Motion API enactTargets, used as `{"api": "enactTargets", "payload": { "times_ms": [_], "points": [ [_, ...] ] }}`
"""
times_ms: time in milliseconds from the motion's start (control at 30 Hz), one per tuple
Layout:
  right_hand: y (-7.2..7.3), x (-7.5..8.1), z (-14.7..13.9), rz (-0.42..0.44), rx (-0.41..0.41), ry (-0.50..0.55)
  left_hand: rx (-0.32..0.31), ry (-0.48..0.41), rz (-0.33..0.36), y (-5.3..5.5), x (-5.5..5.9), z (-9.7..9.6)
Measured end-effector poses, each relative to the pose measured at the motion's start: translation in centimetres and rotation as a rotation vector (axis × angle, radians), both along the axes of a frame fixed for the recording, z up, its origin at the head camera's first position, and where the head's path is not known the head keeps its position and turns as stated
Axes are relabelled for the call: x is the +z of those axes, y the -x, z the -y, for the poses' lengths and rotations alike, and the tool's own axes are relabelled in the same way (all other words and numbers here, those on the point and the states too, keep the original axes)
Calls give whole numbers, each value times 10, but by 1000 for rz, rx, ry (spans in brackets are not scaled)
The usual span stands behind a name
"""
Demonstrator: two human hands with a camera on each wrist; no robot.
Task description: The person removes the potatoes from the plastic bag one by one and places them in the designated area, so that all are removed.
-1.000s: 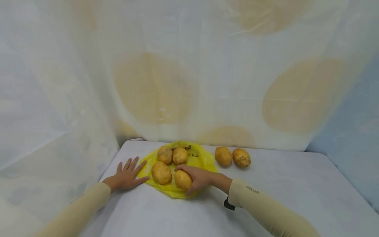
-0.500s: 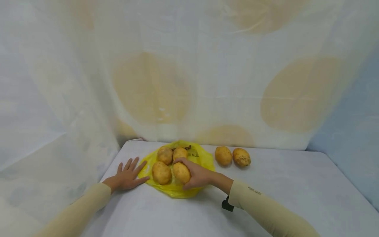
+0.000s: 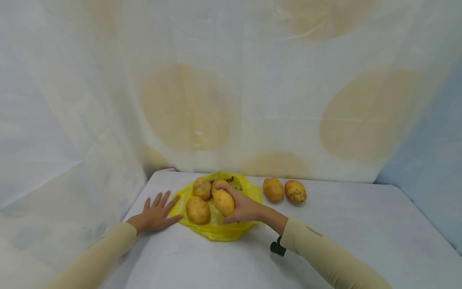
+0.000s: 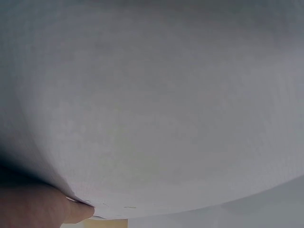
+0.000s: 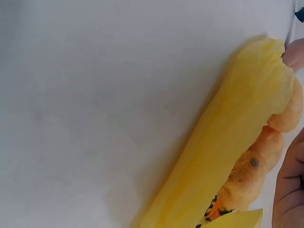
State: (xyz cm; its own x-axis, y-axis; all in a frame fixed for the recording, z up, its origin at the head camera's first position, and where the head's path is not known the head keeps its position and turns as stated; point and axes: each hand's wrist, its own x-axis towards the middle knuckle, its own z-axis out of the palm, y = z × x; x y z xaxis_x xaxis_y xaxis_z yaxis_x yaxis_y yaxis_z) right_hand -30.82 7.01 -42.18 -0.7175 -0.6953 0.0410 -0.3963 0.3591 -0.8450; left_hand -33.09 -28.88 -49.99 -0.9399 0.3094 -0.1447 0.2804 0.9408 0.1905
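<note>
In the head view my right hand (image 3: pixel 243 206) grips a potato (image 3: pixel 224 202) over a yellow plastic bag (image 3: pixel 220 233). The bag lies spread on the table, with a potato (image 3: pixel 198 210) at its front left and another potato (image 3: pixel 201 188) behind that. A third potato (image 3: pixel 218 184) is partly covered by the held one. My left hand (image 3: pixel 156 214) rests on the table with fingers spread, its fingertips at the bag's left edge. The right wrist view catches the bag's raised side (image 5: pixel 213 128) and part of my right hand (image 5: pixel 290 185).
Two more potatoes, a smooth potato (image 3: pixel 273 190) and a blotchy potato (image 3: pixel 295 192), lie side by side to the right of the bag. The white-covered table (image 3: pixel 346 233) meets a spotted curtain (image 3: pixel 278 120) at the back.
My right hand has lifted its potato up and away from the front of the bag, so that it now overlaps the rear potato. The left hand has stayed in place.
</note>
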Motion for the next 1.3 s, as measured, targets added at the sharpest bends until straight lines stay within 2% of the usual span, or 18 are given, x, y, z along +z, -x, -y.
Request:
{"api": "enactTargets", "payload": {
  "times_ms": [167, 267, 433, 733, 1033, 1300],
  "points": [
    [3, -1, -4, 69, -26, 24, 14, 28, -5, 3, -6, 3],
    [2, -2, -6, 125, -44, 15, 10, 14, -12, 5, -10, 4],
    [-1, -3, -6, 151, -46, -13, 4, -1, -8, 6, -10, 4],
    [-3, -6, -6, 164, -22, -1, 2, -5, -16, 5, -9, 3],
    [-1, -10, -6, 77, -3, -1, 7, -3, -17, 5, -9, 4],
    [-2, -10, -7, 69, 28, 3, -3, -1, -35, 4, -9, 3]
  ]
}}
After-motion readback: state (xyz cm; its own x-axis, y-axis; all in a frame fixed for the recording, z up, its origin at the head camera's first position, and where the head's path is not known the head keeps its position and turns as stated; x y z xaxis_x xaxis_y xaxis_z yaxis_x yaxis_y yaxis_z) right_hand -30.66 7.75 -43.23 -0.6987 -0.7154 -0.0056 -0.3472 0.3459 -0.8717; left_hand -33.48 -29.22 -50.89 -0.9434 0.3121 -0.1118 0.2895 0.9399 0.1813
